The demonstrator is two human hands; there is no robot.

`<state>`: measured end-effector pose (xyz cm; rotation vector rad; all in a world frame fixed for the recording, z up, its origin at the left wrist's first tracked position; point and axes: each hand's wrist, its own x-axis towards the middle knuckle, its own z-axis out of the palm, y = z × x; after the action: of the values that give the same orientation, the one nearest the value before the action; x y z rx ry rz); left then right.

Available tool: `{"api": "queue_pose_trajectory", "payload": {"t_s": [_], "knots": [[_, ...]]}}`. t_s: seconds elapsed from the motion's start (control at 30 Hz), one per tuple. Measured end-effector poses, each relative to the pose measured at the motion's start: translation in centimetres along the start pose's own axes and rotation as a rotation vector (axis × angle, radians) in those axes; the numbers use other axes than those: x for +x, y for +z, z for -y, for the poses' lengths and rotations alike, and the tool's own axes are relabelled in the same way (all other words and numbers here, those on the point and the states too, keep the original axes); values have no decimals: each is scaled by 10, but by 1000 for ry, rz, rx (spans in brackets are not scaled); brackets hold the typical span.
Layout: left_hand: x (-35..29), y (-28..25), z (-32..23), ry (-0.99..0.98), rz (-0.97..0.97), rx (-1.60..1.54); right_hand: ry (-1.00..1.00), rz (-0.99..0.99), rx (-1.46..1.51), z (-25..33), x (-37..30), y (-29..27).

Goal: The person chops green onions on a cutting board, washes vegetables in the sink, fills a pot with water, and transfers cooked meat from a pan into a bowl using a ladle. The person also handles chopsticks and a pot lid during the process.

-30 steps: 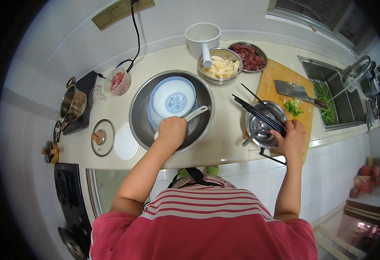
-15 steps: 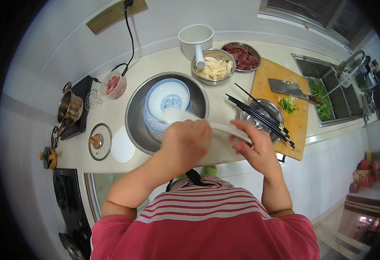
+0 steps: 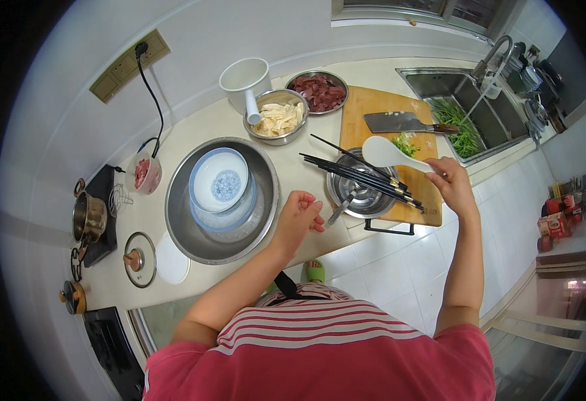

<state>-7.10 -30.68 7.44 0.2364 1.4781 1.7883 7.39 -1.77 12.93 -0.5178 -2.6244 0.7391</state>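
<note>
My right hand is closed round the handle of a white serving spoon, its head over the cutting board beside chopped green onion. Below the spoon's head, several black chopsticks lie across a small steel bowl, and a metal spoon leans inside that bowl. My left hand is empty, its fingers loosely bent and apart, between the steel bowl and a big steel basin. Inside the basin are a blue-and-white bowl and other bluish dishware under it.
A cleaver rests on the wooden board, with a sink of greens at the right. Behind stand a white long-handled pot, a bowl of pale strips and dark sliced meat. A glass lid lies left.
The white serving spoon has moved from between both hands over the basin's edge to the right, now in my right hand alone. My left hand has let go. The view has shifted right.
</note>
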Motion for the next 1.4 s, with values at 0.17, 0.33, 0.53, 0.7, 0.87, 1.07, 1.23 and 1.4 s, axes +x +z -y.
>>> {"api": "queue_pose_trajectory", "payload": {"t_s": [0.17, 0.33, 0.53, 0.7, 0.87, 1.07, 1.23, 1.4], "knots": [[36, 8, 37, -165, -15, -234, 136, 317, 60, -1, 15, 27], [52, 23, 41, -110, 11, -210, -199, 222, -268, 21, 15, 63], [54, 24, 37, -60, 26, -237, -71, 197, -423, 34, -2, 91], [42, 34, 33, -73, 117, -157, 9, 84, -374, 39, -39, 77], [21, 80, 37, -127, 305, -153, 271, -14, -334, 45, -100, 31], [9, 187, 63, -245, 533, -26, 502, -187, -347, 9, -181, -45], [5, 312, 119, -237, 684, 20, 670, -250, -390, -68, -254, -112], [2, 439, 170, -394, 799, 43, 784, -262, -432, -153, -321, -185]]}}
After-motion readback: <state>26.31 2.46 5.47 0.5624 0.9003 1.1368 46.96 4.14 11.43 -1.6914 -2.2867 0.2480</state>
